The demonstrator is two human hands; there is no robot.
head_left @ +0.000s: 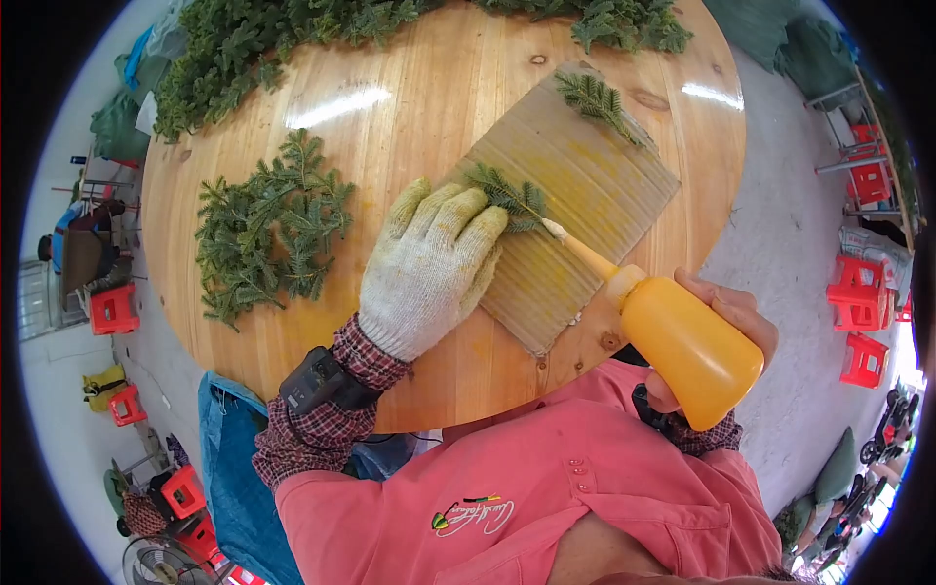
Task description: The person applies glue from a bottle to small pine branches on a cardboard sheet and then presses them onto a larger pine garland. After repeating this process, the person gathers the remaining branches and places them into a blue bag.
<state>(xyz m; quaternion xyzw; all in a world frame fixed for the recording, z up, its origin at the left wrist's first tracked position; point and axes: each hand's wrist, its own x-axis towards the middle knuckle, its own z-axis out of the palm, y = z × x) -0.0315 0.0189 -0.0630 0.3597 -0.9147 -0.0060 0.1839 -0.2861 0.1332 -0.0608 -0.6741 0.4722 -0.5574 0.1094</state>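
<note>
My left hand, in a white knitted glove with yellow-green stained fingertips, rests over the left edge of a ridged cardboard sheet. Its fingers close on a small green fir sprig that lies on the cardboard. A yellow squeeze bottle with a long tapered nozzle is gripped in my bare right hand. The whitish nozzle tip meets the cut end of the sprig, or sits just beside it. Another fir sprig lies at the cardboard's far corner. Yellow smears mark the cardboard.
The round wooden table carries a pile of fir sprigs on the left and a larger heap of greenery along the far edge. Red stools stand on the floor at both sides. A blue bag hangs near the table's left front.
</note>
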